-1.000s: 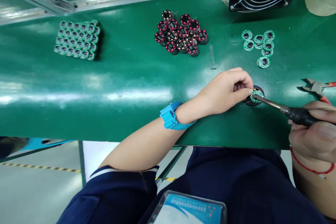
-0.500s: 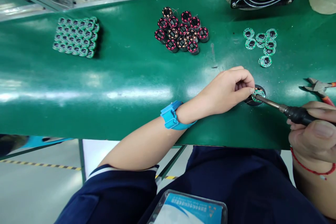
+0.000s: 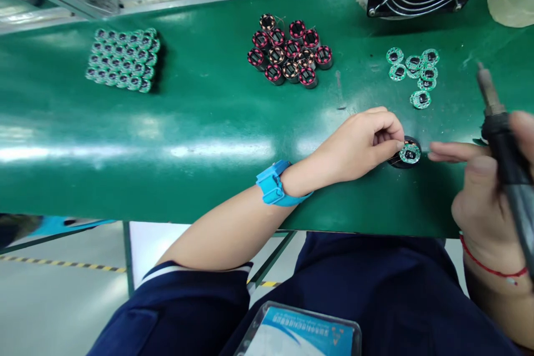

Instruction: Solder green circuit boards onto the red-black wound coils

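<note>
Board looks round, green, black-centred, left fingers pinched alongside, right fingers clasping soldering iron.

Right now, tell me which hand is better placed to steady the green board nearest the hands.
Left, I'd judge: the left hand has its fingers at the edge of the board, while the right hand is occupied with a soldering iron, its tip pointing away.
</note>
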Motion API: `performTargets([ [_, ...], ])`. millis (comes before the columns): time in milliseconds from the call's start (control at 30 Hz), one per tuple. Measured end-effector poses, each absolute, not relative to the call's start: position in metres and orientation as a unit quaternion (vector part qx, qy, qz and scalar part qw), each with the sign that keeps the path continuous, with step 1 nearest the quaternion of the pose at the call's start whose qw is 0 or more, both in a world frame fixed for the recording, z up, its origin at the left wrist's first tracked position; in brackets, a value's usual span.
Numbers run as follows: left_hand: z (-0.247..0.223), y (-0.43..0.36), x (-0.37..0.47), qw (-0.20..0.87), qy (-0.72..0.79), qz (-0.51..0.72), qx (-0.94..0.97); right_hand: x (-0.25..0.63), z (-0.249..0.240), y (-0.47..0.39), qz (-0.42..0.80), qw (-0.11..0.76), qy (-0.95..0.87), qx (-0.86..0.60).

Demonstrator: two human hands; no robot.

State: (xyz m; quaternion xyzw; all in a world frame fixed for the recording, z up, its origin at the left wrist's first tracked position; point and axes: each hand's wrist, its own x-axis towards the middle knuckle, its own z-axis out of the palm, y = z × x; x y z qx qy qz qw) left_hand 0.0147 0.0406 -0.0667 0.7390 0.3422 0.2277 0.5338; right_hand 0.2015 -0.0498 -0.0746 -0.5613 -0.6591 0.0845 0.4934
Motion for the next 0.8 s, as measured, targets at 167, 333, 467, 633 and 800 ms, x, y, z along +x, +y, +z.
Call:
performTargets([
  [167, -0.068, 0.041, 0.013, 0.534, 0.332, 0.231, 0.743, 0.190, -0.068, -0.042, 0.137, 0.331, -0.762, -0.539],
  [333, -0.069, 0.048, 0.005, 0.500, 0.258, 0.207, 0.800, 0.193, -0.073, -0.042, 0.141, 0.326, -0.762, -0.542],
  [467, -0.069, 0.049, 0.000, 0.479, 0.224, 0.193, 0.827, 0.194, -0.072, -0.041, 0.138, 0.325, -0.762, -0.542],
  [633, -0.067, 0.044, 0.002, 0.483, 0.215, 0.207, 0.823, 0.196, -0.073, -0.041, 0.128, 0.326, -0.764, -0.542],
  [800, -0.068, 0.041, 0.007, 0.519, 0.225, 0.229, 0.792, 0.197, -0.072, -0.044, 0.123, 0.351, -0.766, -0.524],
])
